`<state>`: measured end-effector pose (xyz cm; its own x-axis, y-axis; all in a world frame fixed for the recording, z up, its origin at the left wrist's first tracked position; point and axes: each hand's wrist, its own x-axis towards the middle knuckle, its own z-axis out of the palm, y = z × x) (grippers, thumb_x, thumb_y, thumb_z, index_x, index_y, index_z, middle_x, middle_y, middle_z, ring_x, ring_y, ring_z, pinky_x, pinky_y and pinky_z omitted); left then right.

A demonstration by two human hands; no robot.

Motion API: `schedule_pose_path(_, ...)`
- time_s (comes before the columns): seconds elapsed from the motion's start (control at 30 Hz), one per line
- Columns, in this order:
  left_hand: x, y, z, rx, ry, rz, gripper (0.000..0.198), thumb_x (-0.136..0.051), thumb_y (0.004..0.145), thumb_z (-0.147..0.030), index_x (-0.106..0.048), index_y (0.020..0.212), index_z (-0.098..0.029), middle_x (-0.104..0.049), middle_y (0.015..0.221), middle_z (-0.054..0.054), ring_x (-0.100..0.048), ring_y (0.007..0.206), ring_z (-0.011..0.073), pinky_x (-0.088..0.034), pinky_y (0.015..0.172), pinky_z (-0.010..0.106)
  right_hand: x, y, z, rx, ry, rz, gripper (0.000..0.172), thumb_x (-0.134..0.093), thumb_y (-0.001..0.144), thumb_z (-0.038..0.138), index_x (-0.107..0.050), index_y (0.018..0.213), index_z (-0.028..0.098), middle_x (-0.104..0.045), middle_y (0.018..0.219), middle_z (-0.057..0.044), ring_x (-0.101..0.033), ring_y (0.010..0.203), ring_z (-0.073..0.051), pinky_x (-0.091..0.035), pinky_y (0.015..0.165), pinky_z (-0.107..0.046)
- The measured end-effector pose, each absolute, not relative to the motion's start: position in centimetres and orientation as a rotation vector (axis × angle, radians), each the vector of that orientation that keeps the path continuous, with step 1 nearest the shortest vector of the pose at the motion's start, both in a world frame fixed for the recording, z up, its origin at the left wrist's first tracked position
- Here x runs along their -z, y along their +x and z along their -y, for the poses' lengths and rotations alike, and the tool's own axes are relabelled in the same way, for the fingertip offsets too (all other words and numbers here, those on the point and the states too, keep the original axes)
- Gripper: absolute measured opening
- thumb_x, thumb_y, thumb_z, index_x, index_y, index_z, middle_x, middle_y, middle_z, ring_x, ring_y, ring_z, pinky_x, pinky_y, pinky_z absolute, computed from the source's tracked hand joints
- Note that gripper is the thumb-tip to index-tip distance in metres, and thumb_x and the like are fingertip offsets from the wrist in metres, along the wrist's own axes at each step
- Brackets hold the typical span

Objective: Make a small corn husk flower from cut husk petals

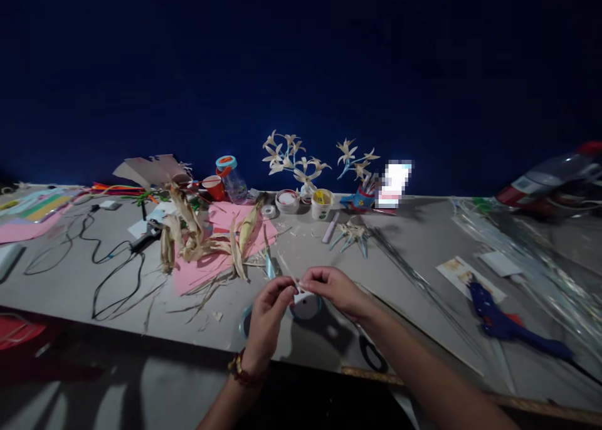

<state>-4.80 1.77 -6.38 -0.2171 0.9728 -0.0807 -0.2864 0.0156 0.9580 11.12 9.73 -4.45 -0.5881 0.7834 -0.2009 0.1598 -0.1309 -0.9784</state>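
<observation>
Thin pale strip (288, 265): its lower end sits between my fingertips, just above the white-faced spool (306, 306), and the rest slants up and leftward. My left hand (268, 308) and right hand (336, 287) are close together, thumb and forefinger of each pinched on that end; the small detail there is too blurred for me to tell. Left of the spool and farther from me, dried husks (190, 239) lie on pink paper (188, 279). Straight beyond it stand pale flowers (286, 162); beyond and to its right lies a blue-stemmed flower cluster (352, 237). Well to its right rests the blue glue gun (498, 322).
</observation>
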Motion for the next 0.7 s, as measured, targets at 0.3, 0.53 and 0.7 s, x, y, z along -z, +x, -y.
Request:
schedule_pose_path(0.3, 5.0, -3.4, -2.4, -1.319, 0.647, -1.0, 0.03, -0.08, 0.076, -0.038, -0.06, 0.07, -0.016, -0.057, 0.065, -0.002, -0.049, 0.06, 0.0095, -0.04, 0.06, 0.022, 4.1, 12.7, -6.9, -1.853, -0.971, 1.484, 0.047, -0.066, 0.08, 0.065, -0.067, 0.077, 0.018, -0.059, 0.071, 0.001, -0.05, 0.067, -0.014, -0.04, 0.065, -0.026)
schedule_pose_path(0.53, 4.5, -2.3, -3.0, -1.332, 0.645, -1.07, 0.025, -0.078, 0.074, -0.034, -0.061, 0.069, -0.016, -0.056, 0.063, -0.003, -0.048, 0.058, 0.0098, -0.04, 0.059, 0.023, 3.8, 14.3, -5.4, -1.677, -0.98, 1.543, 0.032, -0.07, 0.085, 0.049, -0.068, 0.073, 0.019, -0.061, 0.071, 0.0, -0.051, 0.068, -0.016, -0.038, 0.065, -0.027)
schedule_pose_path(0.7, 4.0, -1.8, -3.7, -1.349, 0.608, -1.046, 0.022, -0.077, 0.072, -0.03, -0.06, 0.068, -0.016, -0.054, 0.064, -0.003, -0.046, 0.056, 0.0084, -0.038, 0.056, 0.022, 4.2, 15.6, -4.4, -1.746, -0.987, 1.406, 0.029, -0.07, 0.085, 0.047, -0.068, 0.076, 0.02, -0.062, 0.074, 0.0, -0.052, 0.069, -0.016, -0.04, 0.065, -0.026)
